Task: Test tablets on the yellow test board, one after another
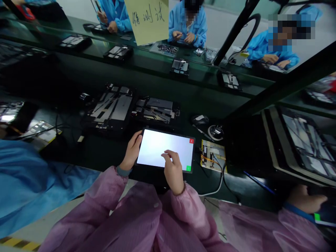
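A tablet (152, 143) with a lit, nearly blank white screen lies in front of me, tilted slightly. It has a red square at its upper right corner and a green one at the lower right. My left hand (132, 150) grips its left edge, thumb on the front side. Over the right half of the screen is my right hand (173, 169), with its fingers bent and the tips of thumb and forefinger slightly apart. It holds nothing; whether a fingertip touches the glass I cannot tell. Just right of the tablet sits an opened flat module (213, 155) with cables attached.
Behind the tablet are opened devices (111, 106) and a black mouse (201, 119). A coiled white cable (215, 132) lies to the right, beside stacked black trays (275, 140). Co-workers sit opposite and at both sides. A yellow paper sign (148, 21) hangs ahead.
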The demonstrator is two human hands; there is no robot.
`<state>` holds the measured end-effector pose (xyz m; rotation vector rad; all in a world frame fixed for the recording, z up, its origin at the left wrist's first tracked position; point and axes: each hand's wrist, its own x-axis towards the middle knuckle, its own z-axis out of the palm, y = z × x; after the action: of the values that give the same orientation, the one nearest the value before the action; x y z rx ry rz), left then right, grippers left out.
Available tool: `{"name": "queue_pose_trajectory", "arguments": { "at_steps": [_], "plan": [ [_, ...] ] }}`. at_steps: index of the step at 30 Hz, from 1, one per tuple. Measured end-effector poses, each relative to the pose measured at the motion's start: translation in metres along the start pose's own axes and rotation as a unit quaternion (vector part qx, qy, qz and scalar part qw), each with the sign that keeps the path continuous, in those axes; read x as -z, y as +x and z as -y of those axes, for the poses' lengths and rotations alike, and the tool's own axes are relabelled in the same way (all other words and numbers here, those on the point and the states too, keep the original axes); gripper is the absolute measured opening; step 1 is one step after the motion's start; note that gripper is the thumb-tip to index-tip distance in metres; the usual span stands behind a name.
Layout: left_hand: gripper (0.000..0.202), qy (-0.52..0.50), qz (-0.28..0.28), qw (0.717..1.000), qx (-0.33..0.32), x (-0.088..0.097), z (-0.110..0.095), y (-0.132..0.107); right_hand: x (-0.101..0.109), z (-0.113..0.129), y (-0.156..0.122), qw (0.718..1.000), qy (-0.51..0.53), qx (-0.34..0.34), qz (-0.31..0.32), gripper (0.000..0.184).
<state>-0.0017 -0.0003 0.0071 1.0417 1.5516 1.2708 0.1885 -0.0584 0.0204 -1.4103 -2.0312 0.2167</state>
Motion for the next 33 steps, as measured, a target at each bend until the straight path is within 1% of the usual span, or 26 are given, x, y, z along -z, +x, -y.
{"name": "queue_pose_trajectory", "arguments": {
  "at_steps": [1,2,3,4,7,8,9,12,13,16,18,19,21,22,25,26,27,30,33],
  "plan": [
    [0.048,0.006,-0.001,1.0,-0.004,0.0,0.0,0.0,0.002,-0.001,-0.002,1.0,0.012,-0.007,-0.003,0.045],
    [0.047,0.01,-0.002,1.0,-0.007,0.0,0.0,0.0,0.004,-0.002,-0.002,1.0,0.008,-0.016,-0.006,0.039],
    [0.047,0.013,-0.003,1.0,-0.008,0.0,-0.001,0.0,0.006,-0.002,0.0,1.0,-0.009,-0.027,-0.009,0.031],
    [0.047,0.012,-0.004,1.0,-0.007,0.0,-0.001,0.0,0.008,-0.001,0.004,0.998,-0.037,-0.039,-0.012,0.031],
    [0.047,0.001,-0.008,1.0,0.005,0.0,-0.001,-0.001,0.005,0.007,0.022,0.991,-0.122,-0.055,-0.002,0.076],
    [0.047,-0.005,-0.009,1.0,0.011,0.0,0.0,-0.001,0.002,0.011,0.026,0.99,-0.134,-0.052,0.006,0.08],
    [0.047,-0.011,-0.01,1.0,0.016,0.0,0.0,-0.001,-0.001,0.014,0.029,0.989,-0.137,-0.046,0.018,0.077],
    [0.048,-0.023,-0.01,0.999,0.022,0.0,0.0,-0.001,-0.01,0.018,0.022,0.993,-0.109,-0.022,0.03,0.046],
    [0.047,-0.021,-0.012,1.0,0.019,0.0,0.0,-0.001,-0.012,0.017,0.016,0.996,-0.088,-0.015,0.023,0.041],
    [0.045,-0.007,-0.02,1.0,0.007,0.0,-0.001,-0.001,-0.008,0.008,-0.006,1.0,-0.006,-0.008,-0.002,0.041],
    [0.043,0.0,-0.023,1.0,-0.003,-0.001,-0.002,-0.001,-0.001,0.004,-0.012,0.999,0.031,-0.012,-0.011,0.039],
    [0.043,0.001,-0.023,1.0,-0.007,-0.001,-0.003,-0.001,0.003,0.004,-0.01,0.999,0.034,-0.012,-0.013,0.037],
    [0.043,-0.004,-0.018,1.0,-0.008,-0.001,-0.002,-0.001,0.009,0.008,0.001,1.0,0.004,-0.001,-0.006,0.031],
    [0.044,-0.011,-0.014,1.0,-0.004,-0.001,-0.002,-0.001,0.009,0.012,0.009,1.0,-0.022,0.006,0.007,0.032],
    [0.049,-0.036,-0.003,0.999,0.018,-0.001,0.001,0.0,0.002,0.023,0.03,0.994,-0.095,0.02,0.054,0.056],
    [0.05,-0.039,-0.003,0.999,0.02,-0.001,0.001,0.0,-0.001,0.025,0.033,0.992,-0.108,0.02,0.065,0.059],
    [0.05,-0.038,-0.005,0.999,0.017,0.0,0.002,0.0,-0.004,0.026,0.033,0.99,-0.115,0.022,0.073,0.057],
    [0.048,-0.018,-0.017,1.0,0.0,0.0,0.004,0.001,-0.005,0.02,0.016,0.988,-0.12,0.031,0.087,0.047],
    [0.045,0.001,-0.028,1.0,-0.005,0.0,0.003,0.001,0.008,0.005,-0.016,0.99,-0.121,0.009,0.077,0.043]
  ]
}}
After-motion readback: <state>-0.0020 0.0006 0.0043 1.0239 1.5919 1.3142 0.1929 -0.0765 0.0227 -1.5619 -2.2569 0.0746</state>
